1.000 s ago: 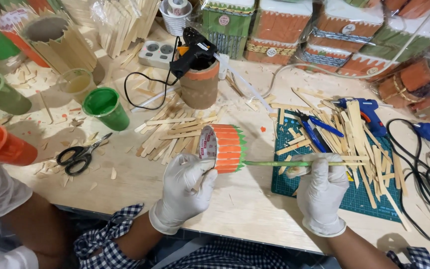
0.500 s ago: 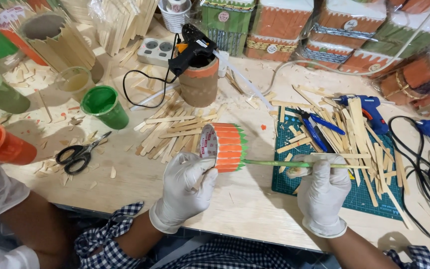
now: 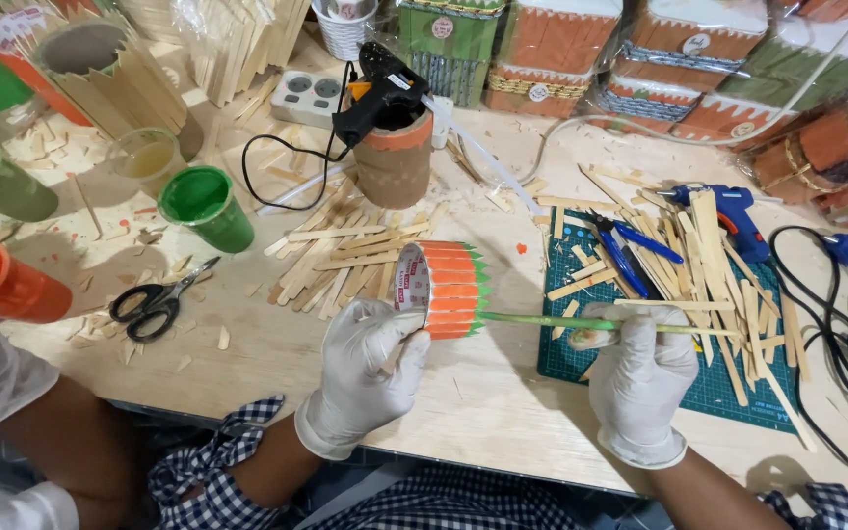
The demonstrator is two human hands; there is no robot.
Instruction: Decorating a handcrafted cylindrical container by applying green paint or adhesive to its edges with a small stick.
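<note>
Left gloved hand (image 3: 370, 368) has its grip wrapped around the orange-and-green stick-covered can (image 3: 444, 290), near-centre on the worktop (image 3: 503, 393). Right gloved hand (image 3: 640, 378) pinches a thin green stick (image 3: 561, 321) against it. Loose wooden sticks (image 3: 345, 255) just behind, black scissors (image 3: 154, 304) left.

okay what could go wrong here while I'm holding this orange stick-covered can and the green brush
The left hand holds the orange can on its side above the table, so wet paint could smear onto the glove. The green brush in the right hand reaches across loose wooden sticks; it might mark them or knock them about. The open green paint cup near the scissors could tip if bumped.
</note>
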